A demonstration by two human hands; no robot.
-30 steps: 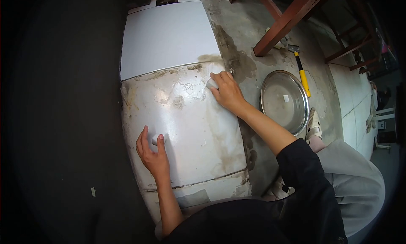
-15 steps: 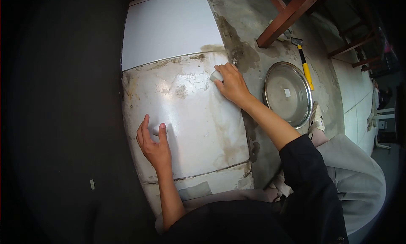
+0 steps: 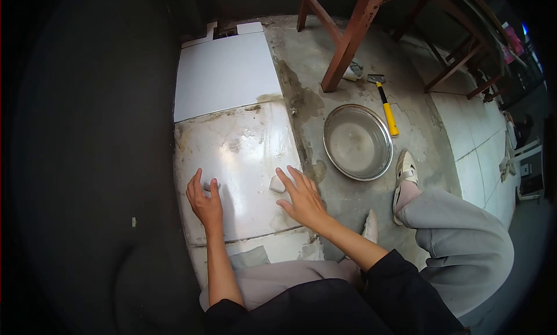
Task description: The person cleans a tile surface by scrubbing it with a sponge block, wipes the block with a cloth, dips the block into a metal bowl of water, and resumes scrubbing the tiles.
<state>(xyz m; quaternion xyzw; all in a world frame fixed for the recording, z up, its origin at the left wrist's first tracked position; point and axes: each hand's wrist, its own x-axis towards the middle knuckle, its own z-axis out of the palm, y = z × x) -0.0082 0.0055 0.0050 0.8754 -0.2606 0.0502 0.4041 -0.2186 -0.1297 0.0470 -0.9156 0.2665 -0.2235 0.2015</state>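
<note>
My left hand (image 3: 205, 203) is over the stained, wet white tile (image 3: 255, 155), fingers apart, with a small grey piece (image 3: 207, 186) partly hidden behind them. I cannot tell whether it touches that piece. To the right, my right hand (image 3: 303, 198) has its fingers spread beside a small whitish block (image 3: 277, 185) that lies on the tile. The fingertips are close to the block but not wrapped round it. A cleaner white tile (image 3: 226, 74) adjoins the stained one at the far side.
A round metal basin (image 3: 357, 175) stands on the concrete floor at the right. Beyond it lie a scraper with a yellow handle (image 3: 390, 117) and a pale bundle (image 3: 353, 71). Reddish-brown furniture legs (image 3: 350, 42) rise behind. A dark wall (image 3: 98, 161) borders the left.
My right hand has moved back toward me along the tile and opened from around the whitish block. The view has shifted. My left hand keeps much the same pose.
</note>
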